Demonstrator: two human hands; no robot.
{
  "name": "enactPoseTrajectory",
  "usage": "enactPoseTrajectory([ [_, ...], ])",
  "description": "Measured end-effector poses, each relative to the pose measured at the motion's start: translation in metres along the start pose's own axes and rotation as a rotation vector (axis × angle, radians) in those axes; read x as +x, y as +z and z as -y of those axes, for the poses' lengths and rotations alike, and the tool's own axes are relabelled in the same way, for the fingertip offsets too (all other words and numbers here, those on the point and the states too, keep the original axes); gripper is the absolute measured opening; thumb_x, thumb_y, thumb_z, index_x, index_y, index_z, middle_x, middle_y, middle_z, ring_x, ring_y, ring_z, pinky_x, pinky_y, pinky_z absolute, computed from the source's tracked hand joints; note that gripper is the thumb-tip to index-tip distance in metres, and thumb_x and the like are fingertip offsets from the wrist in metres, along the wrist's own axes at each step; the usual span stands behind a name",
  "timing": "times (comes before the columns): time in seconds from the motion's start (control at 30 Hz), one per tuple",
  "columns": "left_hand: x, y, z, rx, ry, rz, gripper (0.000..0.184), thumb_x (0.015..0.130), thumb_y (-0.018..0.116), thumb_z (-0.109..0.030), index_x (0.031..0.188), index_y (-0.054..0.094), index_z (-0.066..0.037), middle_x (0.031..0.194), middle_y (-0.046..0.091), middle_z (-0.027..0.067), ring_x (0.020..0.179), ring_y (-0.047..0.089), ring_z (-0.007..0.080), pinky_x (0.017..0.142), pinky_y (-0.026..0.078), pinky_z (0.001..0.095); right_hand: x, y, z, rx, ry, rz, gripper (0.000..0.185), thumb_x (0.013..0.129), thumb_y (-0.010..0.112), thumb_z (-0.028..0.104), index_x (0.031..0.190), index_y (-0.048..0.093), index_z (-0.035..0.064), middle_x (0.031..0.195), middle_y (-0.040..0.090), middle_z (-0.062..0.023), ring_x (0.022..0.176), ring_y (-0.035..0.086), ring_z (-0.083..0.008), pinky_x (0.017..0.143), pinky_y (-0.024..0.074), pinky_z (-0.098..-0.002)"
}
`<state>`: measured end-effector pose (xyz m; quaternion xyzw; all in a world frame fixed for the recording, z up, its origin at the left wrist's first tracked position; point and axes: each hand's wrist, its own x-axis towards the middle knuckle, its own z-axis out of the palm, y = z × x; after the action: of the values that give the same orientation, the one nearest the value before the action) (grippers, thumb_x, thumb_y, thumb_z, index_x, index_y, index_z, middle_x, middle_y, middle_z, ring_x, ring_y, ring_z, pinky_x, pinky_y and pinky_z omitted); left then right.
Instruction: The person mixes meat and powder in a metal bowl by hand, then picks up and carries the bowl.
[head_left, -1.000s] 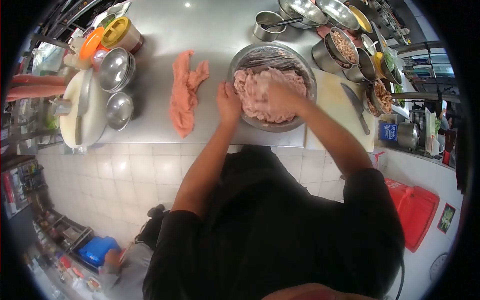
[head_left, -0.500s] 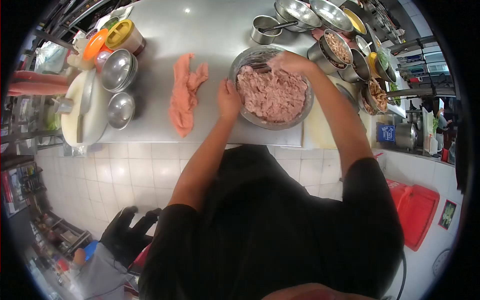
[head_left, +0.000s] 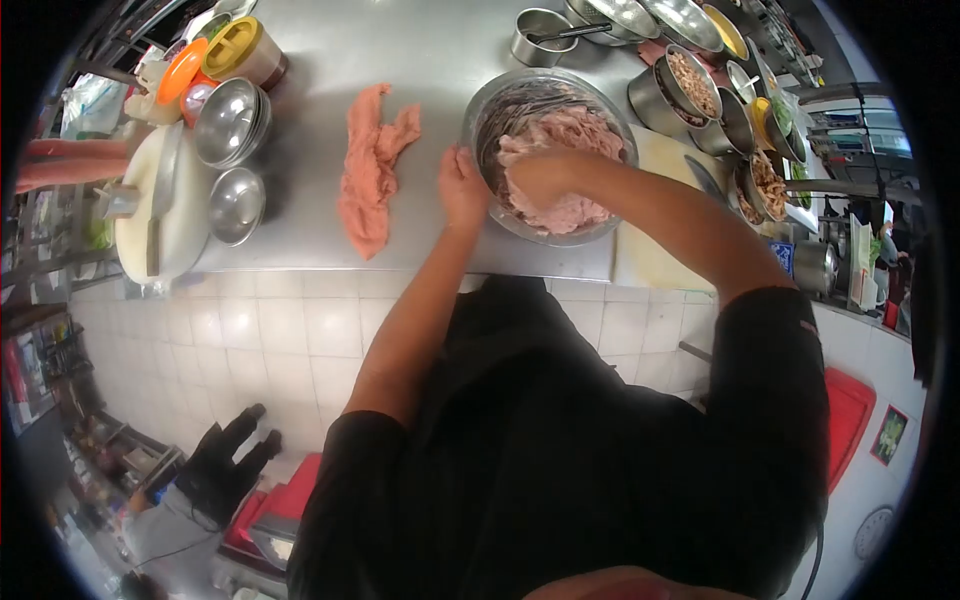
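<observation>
A metal bowl (head_left: 550,239) near the table's front edge holds pale pink raw minced meat (head_left: 582,135), heaped toward its right side. My left hand (head_left: 463,190) grips the bowl's left rim, thumb side up. Inside the bowl, my right hand (head_left: 535,178) is curled and pressed into the front left of the meat; its fingertips are hidden in it. Smeared meat coats the bowl's inner wall at the back left. To the left of my left hand lies a crumpled orange cloth (head_left: 370,180).
Metal bowls (head_left: 237,206), a yellow-lidded container (head_left: 243,55) and a round white cutting board with a cleaver (head_left: 165,190) stand left. A saucepan (head_left: 542,45) and several food-filled pots (head_left: 690,85) stand right, by a pale board (head_left: 650,245). Another person (head_left: 180,520) is behind, lower left.
My right hand has moved from the bowl's back rim toward its front left, into the meat. The meat has shifted to the back right. My left hand stays at the rim; the view has shifted slightly.
</observation>
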<state>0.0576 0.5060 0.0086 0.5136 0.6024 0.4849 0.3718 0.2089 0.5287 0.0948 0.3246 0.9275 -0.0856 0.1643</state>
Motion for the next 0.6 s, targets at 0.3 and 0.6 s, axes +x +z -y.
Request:
enactPoseTrajectory([
  [0.3,-0.007,0.005,0.000,-0.026,0.172,0.025,0.020,0.097,0.044,-0.014,0.099,0.052,0.004,0.087,0.055,0.0230,0.080,0.054,0.0356,0.075,0.043,0.0421,-0.061,0.038,-0.035,0.414,0.578,0.042,0.020,0.072,0.056,0.009,0.081,0.065,-0.0069,0.089,0.064,-0.0281,0.087,0.063,-0.0403,0.077,0.0490,-0.0483],
  [0.6,-0.065,-0.002,0.011,-0.107,-0.074,0.152,0.023,0.099,0.040,-0.019,0.104,0.046,0.002,0.091,0.050,0.0174,0.081,0.048,0.0285,0.077,0.042,0.0404,-0.040,0.070,0.037,0.468,0.642,-0.164,0.031,0.075,0.063,0.022,0.097,0.068,0.0012,0.096,0.065,-0.0260,0.091,0.064,-0.0383,0.083,0.0497,-0.0454],
])
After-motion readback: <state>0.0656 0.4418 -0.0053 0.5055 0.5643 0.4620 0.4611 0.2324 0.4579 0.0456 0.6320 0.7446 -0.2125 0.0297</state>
